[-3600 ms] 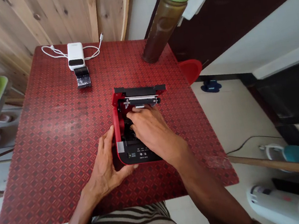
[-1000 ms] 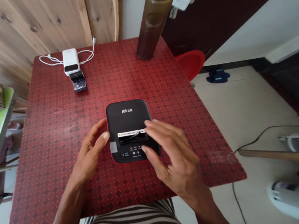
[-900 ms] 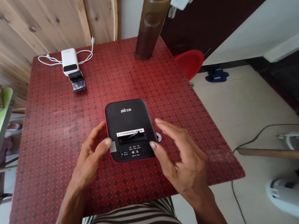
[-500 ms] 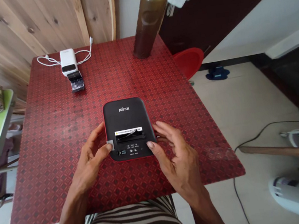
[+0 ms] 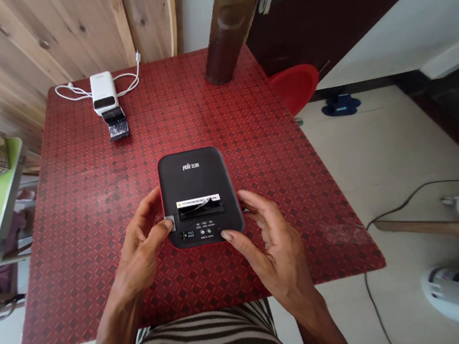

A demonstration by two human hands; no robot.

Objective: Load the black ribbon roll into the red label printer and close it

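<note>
Two edges touched: left hand point(image 5: 140, 246), right hand point(image 5: 274, 251) on black printer point(image 5: 193, 168)

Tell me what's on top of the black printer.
The black printer has a logo, a warning label above a dark slot, and buttons on top. The left hand touches a grey patch. The closed top hides the inside.

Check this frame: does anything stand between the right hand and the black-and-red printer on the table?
Nothing visible does: the right hand is already at the near right corner of the black-and-red printer, its thumb at the printer's front edge.
</note>
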